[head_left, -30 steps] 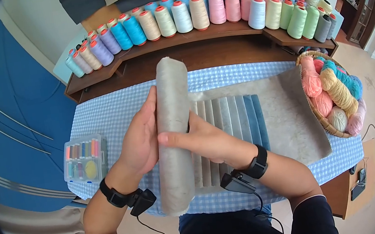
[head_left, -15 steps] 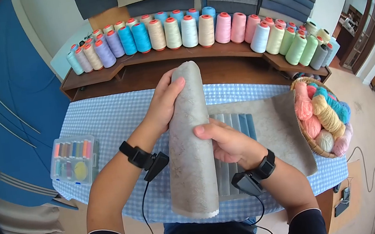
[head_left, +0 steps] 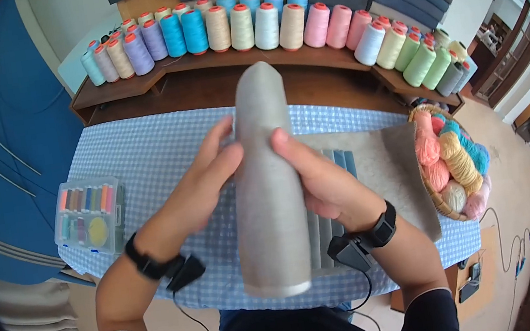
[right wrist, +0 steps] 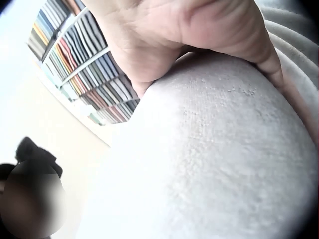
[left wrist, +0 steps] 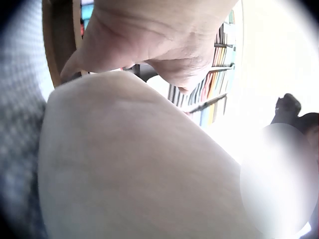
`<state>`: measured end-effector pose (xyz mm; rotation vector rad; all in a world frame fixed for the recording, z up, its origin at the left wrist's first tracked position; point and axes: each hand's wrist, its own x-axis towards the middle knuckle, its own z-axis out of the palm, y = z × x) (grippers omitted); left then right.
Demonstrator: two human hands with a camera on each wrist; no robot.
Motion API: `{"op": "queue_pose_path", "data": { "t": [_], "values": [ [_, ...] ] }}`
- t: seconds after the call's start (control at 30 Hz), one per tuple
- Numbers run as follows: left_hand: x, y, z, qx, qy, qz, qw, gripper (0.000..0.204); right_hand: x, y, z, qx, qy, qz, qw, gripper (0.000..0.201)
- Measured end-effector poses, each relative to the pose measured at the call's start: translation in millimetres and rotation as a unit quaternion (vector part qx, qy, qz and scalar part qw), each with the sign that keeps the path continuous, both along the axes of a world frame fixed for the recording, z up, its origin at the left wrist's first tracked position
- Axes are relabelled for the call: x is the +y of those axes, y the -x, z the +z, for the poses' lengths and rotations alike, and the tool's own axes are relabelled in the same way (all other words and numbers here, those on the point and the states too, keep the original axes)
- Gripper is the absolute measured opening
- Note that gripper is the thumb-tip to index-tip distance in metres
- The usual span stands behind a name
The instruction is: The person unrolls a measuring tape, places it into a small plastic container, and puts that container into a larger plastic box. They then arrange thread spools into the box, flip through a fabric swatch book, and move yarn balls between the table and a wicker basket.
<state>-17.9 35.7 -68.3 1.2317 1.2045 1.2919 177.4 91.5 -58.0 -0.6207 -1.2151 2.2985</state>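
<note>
A roll of grey fabric [head_left: 267, 185] stands lengthwise in front of the person, over the near side of the table. My right hand [head_left: 334, 180] grips its right side, thumb on the front and the other fingers low along the edge. On the opposite side is my left hand [head_left: 197, 181], its fingers loosely extended and the thumb tip right by the roll's edge. In the left wrist view the left hand [left wrist: 149, 37] spans over the roll. A fan of grey-to-blue fabric swatches [head_left: 349, 162] lies partly hidden behind the roll and right hand.
A larger grey fabric sheet [head_left: 393, 175] lies on the checked tablecloth [head_left: 141, 141]. At right sits a wicker basket [head_left: 430, 187] of yarn; at left, a clear plastic case [head_left: 91, 215] of small coloured items. Several thread cones [head_left: 218, 31] line the brown shelf [head_left: 202, 97] behind.
The left hand went from flat against the roll to gripping its upper left side, then slid down and loosened. The right hand stays on the right side. The roll turned slightly.
</note>
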Motion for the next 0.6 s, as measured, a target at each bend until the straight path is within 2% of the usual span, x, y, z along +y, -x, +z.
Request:
{"op": "queue_pose_path", "data": {
  "t": [0.03, 0.07, 0.1, 0.13, 0.17, 0.2, 0.23, 0.3, 0.37, 0.6],
  "values": [
    [-18.0, 3.0, 2.0, -0.078, 0.020, -0.051, 0.995, 0.068, -4.3, 5.3, -3.7, 0.005, 0.005, -0.004, 1.000, 0.086],
    [-28.3, 8.7, 5.7, -0.156, 0.038, -0.099, 0.982, 0.069, -9.7, 12.1, -6.9, -0.040, -0.056, -0.041, 0.997, 0.086],
    [-31.7, 17.4, 11.4, -0.151, 0.042, -0.099, 0.983, 0.069, -15.1, 19.7, -9.6, -0.084, -0.116, -0.075, 0.987, 0.087],
    [-33.9, 27.3, 17.7, -0.185, 0.129, -0.122, 0.967, 0.071, -26.0, 26.2, 2.6, -0.097, -0.128, -0.073, 0.984, 0.081],
    [-35.9, 36.2, 22.5, -0.215, 0.213, -0.143, 0.942, 0.073, -25.6, 32.9, -5.2, -0.090, -0.126, -0.073, 0.985, 0.081],
    [-38.6, 43.1, 19.0, -0.224, 0.221, -0.109, 0.943, 0.071, -22.1, 41.1, -13.0, -0.112, -0.141, -0.017, 0.983, 0.081],
    [-39.5, 48.9, 17.8, -0.215, 0.223, -0.108, 0.945, 0.071, -20.3, 46.8, -18.2, -0.133, -0.156, 0.038, 0.978, 0.081],
    [-41.8, 58.0, 15.5, -0.250, 0.214, -0.124, 0.936, 0.068, -20.4, 49.7, -18.1, -0.141, -0.190, 0.037, 0.971, 0.079],
    [-43.0, 65.8, 10.8, -0.239, 0.207, -0.121, 0.941, 0.067, -22.5, 51.2, -13.1, -0.208, -0.268, 0.012, 0.941, 0.075],
    [-39.1, 68.5, 29.5, -0.187, 0.139, -0.131, 0.964, 0.070, -41.0, 47.4, -5.0, -0.133, -0.329, -0.085, 0.931, 0.080]
  ]
}}
